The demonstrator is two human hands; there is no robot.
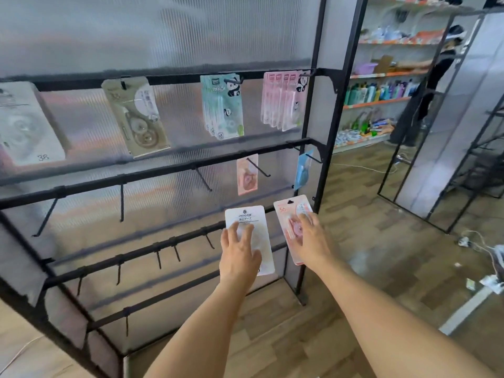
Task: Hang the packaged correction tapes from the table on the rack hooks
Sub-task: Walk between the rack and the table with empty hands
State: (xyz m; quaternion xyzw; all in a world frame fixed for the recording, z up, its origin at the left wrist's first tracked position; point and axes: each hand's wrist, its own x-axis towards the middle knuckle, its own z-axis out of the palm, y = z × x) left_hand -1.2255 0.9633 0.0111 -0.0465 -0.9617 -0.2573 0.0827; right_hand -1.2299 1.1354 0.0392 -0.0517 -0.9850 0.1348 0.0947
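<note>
Head view: each grip grasps a packet before rack (174, 174) above wood floor (368, 241).

Two hands (240, 252) each hold one packaged correction tape (249, 219); six packs or bunches hang on the rack (163, 175).

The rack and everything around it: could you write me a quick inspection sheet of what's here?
Surface: black rack with rows of hooks, many bare; no table seen.
Job's things: white pack in the left hand; pink pack in the right hand; neither is on a hook yet. Already hung: beige pack, green panda packs, pink panda packs, one pink pack, one blue pack.
Clutter: small bits on the floor at right.
Grippers: both hands hold packs with fingers spread over the fronts.
Cables: white cable on the floor.
Surroundings: stocked shop shelves, a person standing there.
</note>
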